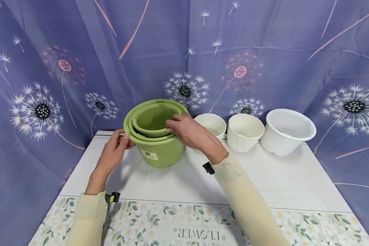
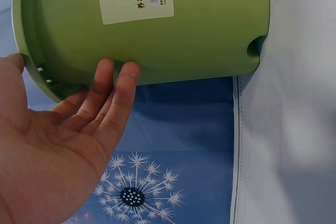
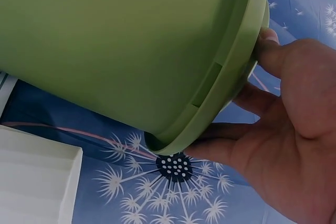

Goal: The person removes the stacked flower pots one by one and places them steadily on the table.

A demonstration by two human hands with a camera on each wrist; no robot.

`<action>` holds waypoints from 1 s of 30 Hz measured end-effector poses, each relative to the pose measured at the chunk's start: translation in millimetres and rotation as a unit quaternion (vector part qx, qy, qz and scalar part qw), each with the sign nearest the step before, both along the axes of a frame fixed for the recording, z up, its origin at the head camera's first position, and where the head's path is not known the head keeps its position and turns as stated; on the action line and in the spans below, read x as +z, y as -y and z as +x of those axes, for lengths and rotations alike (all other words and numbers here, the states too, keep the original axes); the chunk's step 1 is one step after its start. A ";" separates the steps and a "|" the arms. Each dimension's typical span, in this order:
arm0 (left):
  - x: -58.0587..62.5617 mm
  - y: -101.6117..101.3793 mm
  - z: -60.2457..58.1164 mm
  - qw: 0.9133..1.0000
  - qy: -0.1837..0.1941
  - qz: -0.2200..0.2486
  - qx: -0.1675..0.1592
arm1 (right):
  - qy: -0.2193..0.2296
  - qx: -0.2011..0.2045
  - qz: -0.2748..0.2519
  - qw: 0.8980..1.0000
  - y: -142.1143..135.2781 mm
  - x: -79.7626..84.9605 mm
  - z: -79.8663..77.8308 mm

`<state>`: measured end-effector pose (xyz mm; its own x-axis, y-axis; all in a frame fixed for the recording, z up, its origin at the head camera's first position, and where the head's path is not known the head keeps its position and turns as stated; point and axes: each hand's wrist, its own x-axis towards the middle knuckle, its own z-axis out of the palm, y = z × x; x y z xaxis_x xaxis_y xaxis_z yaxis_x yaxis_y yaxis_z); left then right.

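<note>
Green plastic flower pots stand nested at the back left of the table. The large outer flower pot (image 1: 169,155) has a label on its front, also visible in the left wrist view. A smaller inner flower pot (image 1: 155,118) sits inside, its rim slightly tilted. My left hand (image 1: 114,148) holds the outer pot's left rim, thumb at the rim and fingers against the wall below it. My right hand (image 1: 190,131) reaches over the right side and pinches the inner pot's rim. In the right wrist view its fingertips are partly hidden behind the outer rim (image 3: 226,85).
Right of the green pots stand two cream fluted pots, one partly behind my right wrist (image 1: 210,123) and one beside it (image 1: 245,133). A wider white pot (image 1: 286,143) is farther right. A purple dandelion curtain (image 1: 184,41) hangs close behind the white table (image 1: 264,184).
</note>
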<state>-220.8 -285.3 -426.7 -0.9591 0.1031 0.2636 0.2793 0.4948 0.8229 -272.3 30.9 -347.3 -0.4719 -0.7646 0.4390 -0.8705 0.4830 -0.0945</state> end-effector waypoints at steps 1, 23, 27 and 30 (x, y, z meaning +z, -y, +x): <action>-0.5 0.4 -0.2 1.000 -0.001 0.000 -0.001 | 0.002 0.000 -0.003 1.000 0.2 -0.2 -0.4; -0.6 1.4 -0.6 1.000 -0.009 0.004 -0.008 | 0.004 0.022 -0.117 0.993 2.1 -5.3 -2.1; -1.2 1.4 -0.9 1.000 -0.011 0.002 -0.007 | 0.004 0.022 -0.131 0.991 2.2 -6.1 -1.4; -1.4 1.6 -1.1 1.000 -0.010 0.000 -0.005 | 0.002 0.024 -0.137 0.990 2.6 -6.8 -1.2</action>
